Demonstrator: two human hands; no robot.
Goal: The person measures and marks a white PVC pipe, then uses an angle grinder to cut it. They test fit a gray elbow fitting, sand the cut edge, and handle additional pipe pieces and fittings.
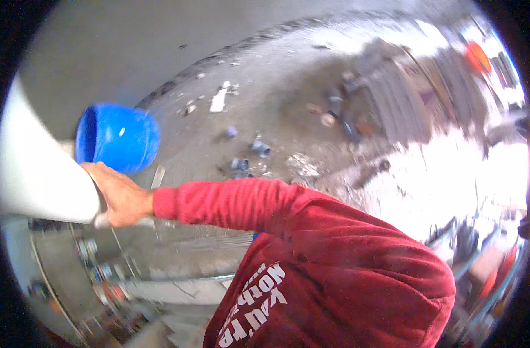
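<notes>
My right hand (121,194), at the end of a red sleeve, reaches far to the left. It is closed on the end of a large, smooth white pipe-like object (50,168), its fingers over the upper edge and the thumb at the lower corner. The rest of that object runs toward the left rim of the view. Just above the hand, a blue plastic bucket (123,136) lies on its side, mouth turned left. My left hand is out of view.
Grey pipe fittings (260,149) and a small white board (219,100) lie on the dusty floor among rubble. Blurred stacked sheets (392,95) stand at the upper right. A grey wall (120,58) bounds the upper left. Blurred clutter (111,284) fills the lower left.
</notes>
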